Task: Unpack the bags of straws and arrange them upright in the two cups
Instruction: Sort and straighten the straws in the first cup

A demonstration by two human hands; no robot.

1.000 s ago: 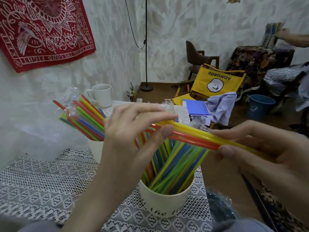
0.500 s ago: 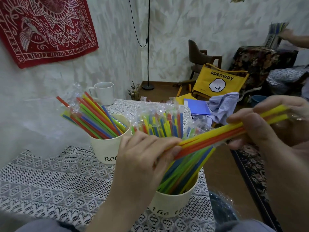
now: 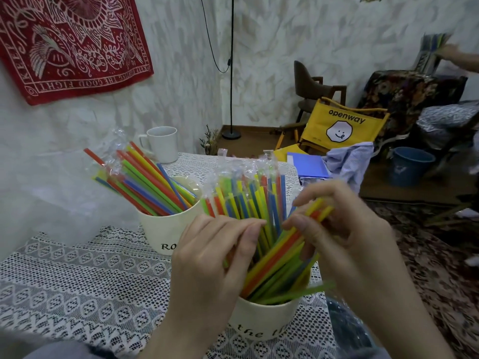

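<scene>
On the lace-covered bench (image 3: 77, 281), the near cup (image 3: 261, 320) is holding straws (image 3: 274, 257) leaning up-right; the right hand (image 3: 344, 237) is gripping them, the left hand (image 3: 215, 255) pinching beside.

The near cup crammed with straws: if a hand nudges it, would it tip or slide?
The near cup looks wide and squat, so probably stable. Its straws lean right past the rim, which may shift weight that way slightly, though straws seem light. The lace tablecloth could bunch rather than let it slide cleanly.
</scene>
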